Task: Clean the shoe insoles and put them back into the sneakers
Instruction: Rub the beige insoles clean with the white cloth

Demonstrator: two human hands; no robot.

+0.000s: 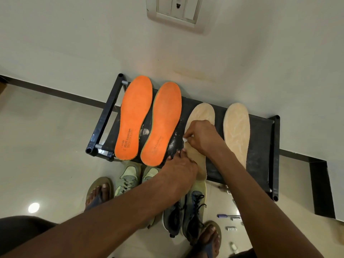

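— What sort of place is this?
— A home, by the look of it: glossy cream floor tiles point(46, 131), a dark skirting strip point(61, 94) along a plain painted wall point(74, 34).
— Anything else?
— A white switch plate point(176, 11) up on that wall, and a low black shoe rack point(104, 118) standing against it.

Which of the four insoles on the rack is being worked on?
The left beige insole, third from the left: both hands touch it. The other beige insole and both orange insoles lie untouched.
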